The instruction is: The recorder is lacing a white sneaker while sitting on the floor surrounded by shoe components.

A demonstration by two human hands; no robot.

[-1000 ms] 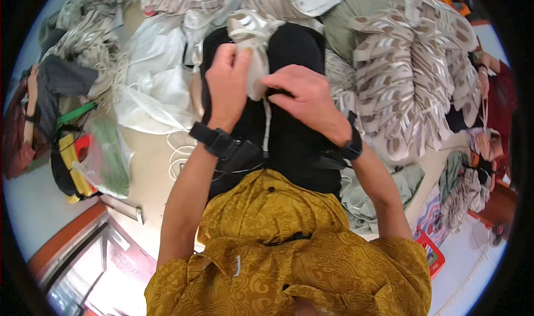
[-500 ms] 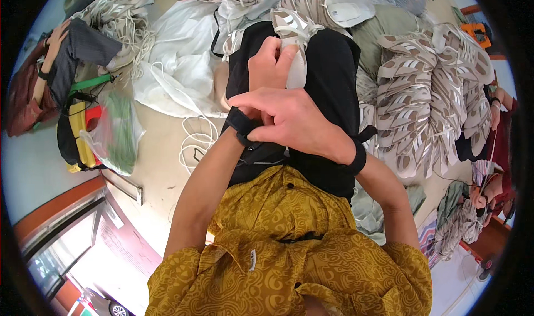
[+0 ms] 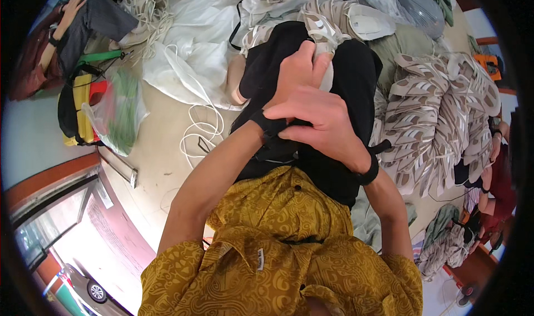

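The right hand [image 3: 322,118] has left the shoe [image 3: 324,33], fingers curled round the wristband [image 3: 270,124] below it; the left hand [image 3: 297,71] grips the shoe, work seemingly paused.

The left forearm [image 3: 214,166] reaches up to the left band [image 3: 270,124]; beyond it, the left hand [image 3: 300,74] stretches forward, gripping. From the band's right, the right hand [image 3: 325,115] arches over, thumb and forefinger clasping it, right forearm [image 3: 385,199] lower right.

This looks like a shoe workshop, with beige shoe uppers [image 3: 414,124] in stacks and co-workers [image 3: 108,16] either side.
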